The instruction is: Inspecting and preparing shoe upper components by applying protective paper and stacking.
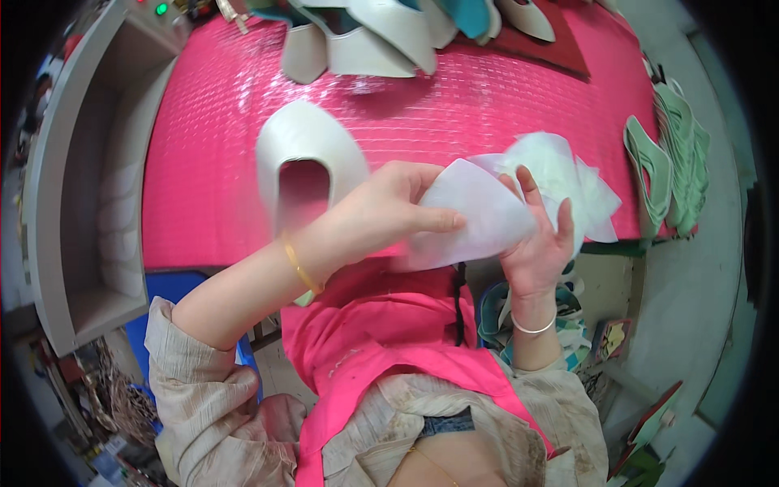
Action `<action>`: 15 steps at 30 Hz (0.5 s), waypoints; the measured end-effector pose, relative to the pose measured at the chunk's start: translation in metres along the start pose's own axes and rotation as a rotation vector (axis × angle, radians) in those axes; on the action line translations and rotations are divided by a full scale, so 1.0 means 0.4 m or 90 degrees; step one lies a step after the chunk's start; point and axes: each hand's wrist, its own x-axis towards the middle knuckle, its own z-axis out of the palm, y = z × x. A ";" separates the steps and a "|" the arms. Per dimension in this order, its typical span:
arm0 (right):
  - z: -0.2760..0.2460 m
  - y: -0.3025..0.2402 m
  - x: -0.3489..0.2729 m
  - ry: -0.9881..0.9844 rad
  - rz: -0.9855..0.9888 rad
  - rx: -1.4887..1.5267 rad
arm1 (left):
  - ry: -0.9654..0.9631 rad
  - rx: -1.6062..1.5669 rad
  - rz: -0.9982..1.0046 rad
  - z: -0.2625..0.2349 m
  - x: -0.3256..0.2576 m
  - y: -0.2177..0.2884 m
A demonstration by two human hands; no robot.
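My left hand point(388, 209) pinches a thin white sheet cut in a rounded, pointed shape point(475, 215), thumb on its upper face. The sheet hangs over the table's near edge. At its right side my right hand point(542, 243) is turned palm up with the fingers apart; the sheet's edge overlaps the palm, and whether they touch I cannot tell. Just beyond the right hand lies a loose pile of similar white sheets point(596, 199). A white shoe upper point(302, 130) with an oval opening sits on the pink table point(203, 162), partly behind my left forearm.
Several white shoe uppers point(369, 50) are heaped at the far edge, beside a dark red board point(568, 49). Pale green shoe pieces point(649, 174) hang over the right edge. A grey open-fronted cabinet point(81, 178) borders the left. Below right stands a bin of scraps point(497, 312).
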 end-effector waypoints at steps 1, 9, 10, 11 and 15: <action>0.005 0.006 0.024 -0.066 0.103 -0.074 | 0.013 0.020 -0.009 -0.018 -0.025 -0.009; 0.093 0.134 0.146 -0.180 0.244 -0.676 | 0.459 0.470 0.216 -0.242 -0.191 -0.005; 0.099 0.154 0.185 -0.238 0.245 -0.666 | 0.662 0.653 0.255 -0.333 -0.198 -0.004; 0.105 0.191 0.225 -0.246 0.256 -0.662 | 0.585 0.568 0.144 -0.426 -0.193 -0.037; -0.002 0.310 0.376 -0.090 0.451 -0.291 | 0.390 0.067 0.182 -0.413 -0.182 -0.151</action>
